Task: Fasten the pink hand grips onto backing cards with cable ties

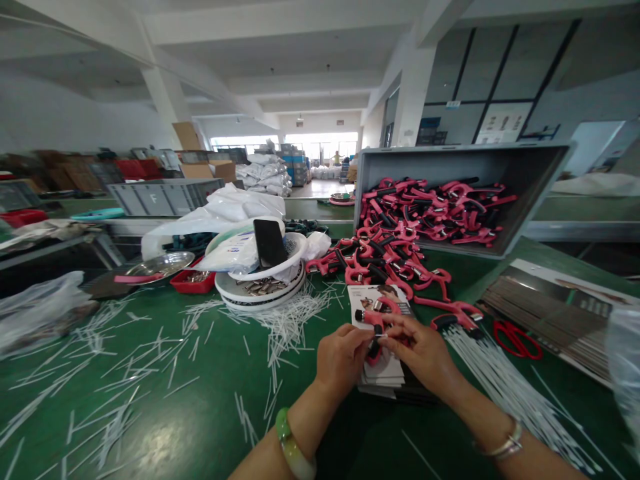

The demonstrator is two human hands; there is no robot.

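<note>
Left hand (343,355), right hand (419,348): both pinching pink-and-black curved tool (371,319); loose pinch, we judge, could scatter stacked white printed cards (385,375)

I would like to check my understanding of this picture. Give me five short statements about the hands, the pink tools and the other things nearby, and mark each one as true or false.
1. The left hand and the right hand both touch one pink-and-black tool. True.
2. The red scissors lie to the left of both hands. False: the red scissors lie to their right.
3. The grey crate holds many similar pink tools. True.
4. The dark phone lies inside the grey crate. False: the dark phone is propped up at the white basket.
5. Printed cards are stacked beneath the hands. True.
</note>
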